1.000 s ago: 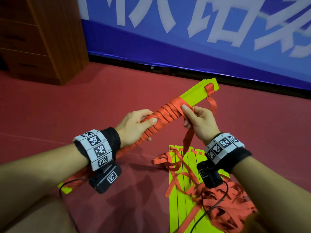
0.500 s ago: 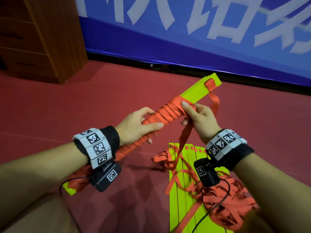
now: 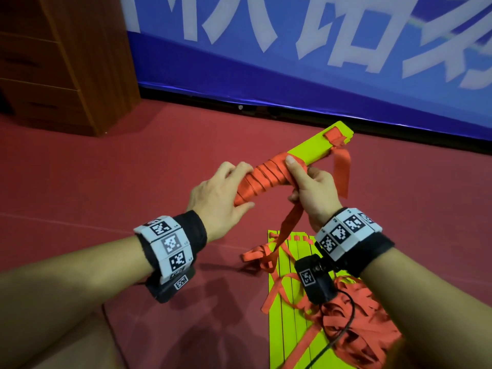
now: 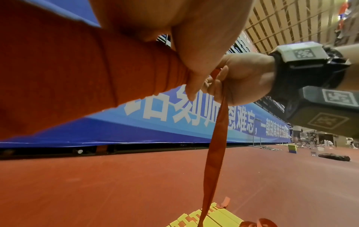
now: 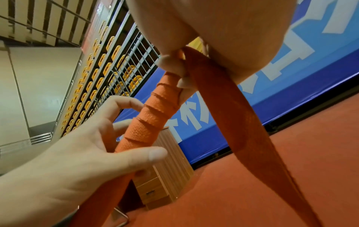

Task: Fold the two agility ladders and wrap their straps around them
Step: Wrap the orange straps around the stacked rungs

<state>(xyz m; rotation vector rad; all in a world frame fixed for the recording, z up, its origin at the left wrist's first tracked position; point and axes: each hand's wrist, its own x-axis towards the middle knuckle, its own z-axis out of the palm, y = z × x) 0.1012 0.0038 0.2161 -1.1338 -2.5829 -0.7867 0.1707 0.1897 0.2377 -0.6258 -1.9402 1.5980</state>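
A folded yellow-green agility ladder [image 3: 316, 150] is held up above the floor, its middle bound in orange strap turns [image 3: 266, 177]. My left hand [image 3: 221, 190] holds the wrapped part from the left, fingers curled over the top and thumb underneath; the right wrist view shows this left hand [image 5: 87, 153] cupping the bundle [image 5: 155, 113] loosely. My right hand [image 3: 311, 190] presses its thumb on the last turn and pinches the loose strap [image 3: 288, 225], which hangs down to the floor. The second ladder [image 3: 287, 315] lies flat below, beside a tangled strap pile [image 3: 354, 328].
A wooden cabinet [image 3: 66, 62] stands at the back left. A blue banner [image 3: 292, 75] runs along the far wall above the red floor [image 3: 133, 182]. A short strap end [image 3: 342, 171] dangles from the ladder's far tip. My knee [image 3: 53, 342] is at the lower left.
My left hand has slid up the wrapped bundle toward the right hand, with its fingers now over the top. The bundle's far end has moved a little up and to the right.
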